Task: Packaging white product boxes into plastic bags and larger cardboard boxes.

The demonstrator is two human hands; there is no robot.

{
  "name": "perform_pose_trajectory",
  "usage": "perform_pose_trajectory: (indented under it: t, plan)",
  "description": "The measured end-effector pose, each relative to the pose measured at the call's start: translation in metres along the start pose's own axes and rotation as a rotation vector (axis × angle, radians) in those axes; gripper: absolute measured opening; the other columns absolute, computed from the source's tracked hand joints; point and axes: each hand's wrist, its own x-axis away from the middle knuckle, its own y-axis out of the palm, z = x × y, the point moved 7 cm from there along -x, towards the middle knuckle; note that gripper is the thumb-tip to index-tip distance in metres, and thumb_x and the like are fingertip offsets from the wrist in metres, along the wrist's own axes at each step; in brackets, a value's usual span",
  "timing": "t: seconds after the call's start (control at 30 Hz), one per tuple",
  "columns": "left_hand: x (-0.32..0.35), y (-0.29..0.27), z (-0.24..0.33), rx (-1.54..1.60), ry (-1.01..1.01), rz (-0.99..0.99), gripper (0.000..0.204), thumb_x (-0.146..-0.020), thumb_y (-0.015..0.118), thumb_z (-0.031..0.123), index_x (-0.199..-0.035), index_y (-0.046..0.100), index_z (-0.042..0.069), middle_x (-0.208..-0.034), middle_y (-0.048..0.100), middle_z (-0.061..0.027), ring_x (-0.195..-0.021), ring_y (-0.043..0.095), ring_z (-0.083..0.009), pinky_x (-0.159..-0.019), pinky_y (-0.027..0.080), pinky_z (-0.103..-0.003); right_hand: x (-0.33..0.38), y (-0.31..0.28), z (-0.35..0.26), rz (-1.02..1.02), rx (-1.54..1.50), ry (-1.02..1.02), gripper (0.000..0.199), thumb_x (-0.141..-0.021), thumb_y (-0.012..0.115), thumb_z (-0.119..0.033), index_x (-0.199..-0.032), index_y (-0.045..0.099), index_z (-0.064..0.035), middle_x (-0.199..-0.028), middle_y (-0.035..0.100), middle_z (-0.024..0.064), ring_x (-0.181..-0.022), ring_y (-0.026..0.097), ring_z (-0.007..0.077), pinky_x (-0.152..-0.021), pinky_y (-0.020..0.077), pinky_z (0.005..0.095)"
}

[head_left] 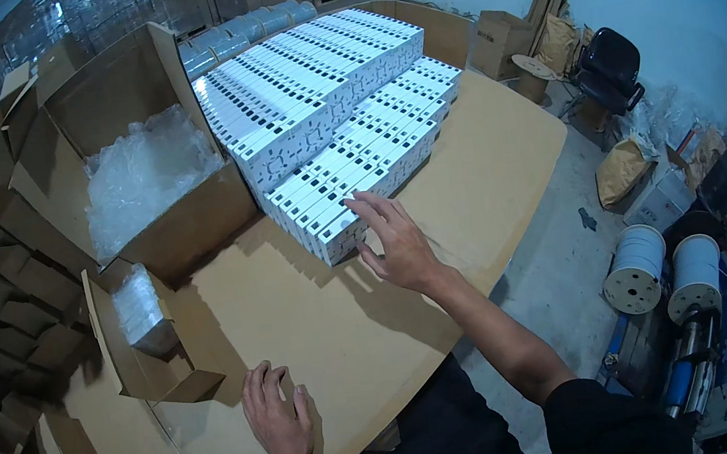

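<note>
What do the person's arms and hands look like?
Both hands are bare: no gloves, rings or watch that can be seen. The left hand and right hand have bare forearms too. A black sleeve covers the right upper arm, matching the dark clothes below.

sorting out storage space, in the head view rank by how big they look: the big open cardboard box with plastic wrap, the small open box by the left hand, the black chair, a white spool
1. big open cardboard box
2. small open box
3. black chair and white spool: look about alike, and the chair sits farther off, so unsure.
</note>
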Motion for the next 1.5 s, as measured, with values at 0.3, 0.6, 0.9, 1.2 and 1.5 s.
perform_pose_trajectory:
  t: [0.3,0.6,0.9,1.2,1.5]
  plan:
    - [0.002,0.0,-0.003,0.008,-0.032,-0.001,0.036,-0.084,0.07,0.009,-0.119,0.064,0.007,-0.136,0.056,-0.0148,-0.135,0.046,-0.0384,-0.115,0.034,-0.051,0.011,0.017,0.007,-0.011,0.051,0.022,0.051,-0.079,0.071,-0.001,-0.127,0.055,-0.0066,-0.135,0.052,0.0158,-0.12,0.053,0.036,-0.099,0.0483,0.0475]
    - [-0.007,-0.006,0.002,0.188,-0.097,0.017,0.033,-0.09,0.069,0.01,-0.121,0.063,0.005,-0.133,0.058,-0.0159,-0.127,0.053,-0.034,-0.109,0.042,-0.046,0.022,0.011,0.011,-0.108,0.02,0.035,0.043,-0.081,0.07,0.001,-0.12,0.06,-0.0116,-0.121,0.061,0.0086,-0.103,0.063,0.0341,-0.086,0.0539,0.045]
    - [-0.048,0.034,-0.005,1.444,-0.681,-0.134,0.034,-0.107,0.054,0.033,-0.126,0.057,0.005,-0.104,0.068,-0.0085,-0.08,0.065,-0.0168,-0.07,0.054,-0.03,0.013,0.039,-0.087,-0.269,-0.37,-0.003,0.038,-0.084,0.067,0.003,-0.12,0.062,-0.0072,-0.124,0.06,0.0136,-0.104,0.064,0.0395,-0.084,0.0558,0.0453]
    - [-0.085,0.043,-0.077,1.313,-0.526,-0.02,0.04,-0.099,0.066,0.015,-0.134,0.054,-0.002,-0.116,0.067,-0.0102,-0.091,0.065,-0.0126,-0.078,0.055,-0.028,0.008,0.108,-0.083,-0.237,-0.905,0.182,0.02,-0.093,0.062,0.001,-0.112,0.066,0.002,-0.135,0.058,0.0187,-0.108,0.067,0.0236,-0.085,0.0571,0.0327]
    - [-0.101,0.024,-0.069,0.922,-0.226,0.099,0.033,-0.096,0.063,-0.001,-0.127,0.055,-0.002,-0.12,0.066,-0.0125,-0.112,0.063,-0.017,-0.096,0.052,-0.031,0.001,0.132,-0.056,-0.212,-0.765,0.21,0.03,-0.086,0.071,0.004,-0.101,0.046,-0.0005,-0.091,0.06,0.0136,-0.089,0.067,0.0243,-0.079,0.0543,0.0355]
